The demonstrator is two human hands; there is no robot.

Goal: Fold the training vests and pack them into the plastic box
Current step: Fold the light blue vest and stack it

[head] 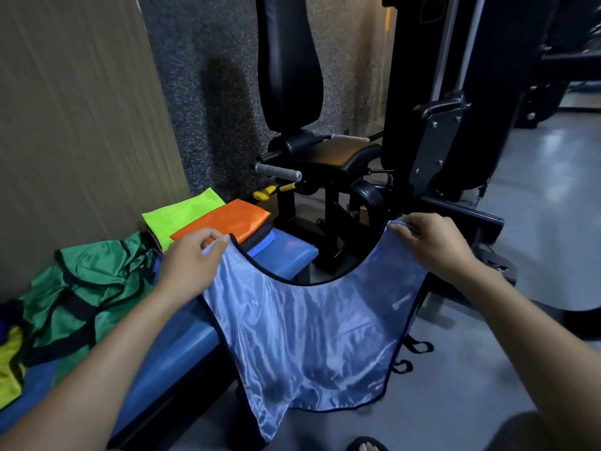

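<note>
A shiny light blue training vest [309, 333] with black trim hangs spread out in front of me, partly over the edge of the blue padded bench [182, 346]. My left hand [192, 258] pinches its left shoulder strap, and my right hand [432, 242] pinches the right one. Folded vests lie stacked at the bench's far end: an orange vest [224, 219] on top, a lime vest [175, 213] behind it, dark and blue ones beneath. A crumpled green vest [87, 288] and a yellow vest [11, 362] lie on the bench at the left. No plastic box is in view.
A black gym machine [328, 164] with a padded seat and grey handles stands right behind the bench. A beige wall [71, 109] runs along the left. Grey floor [455, 385] lies at the right. A sandalled foot [367, 445] shows at the bottom edge.
</note>
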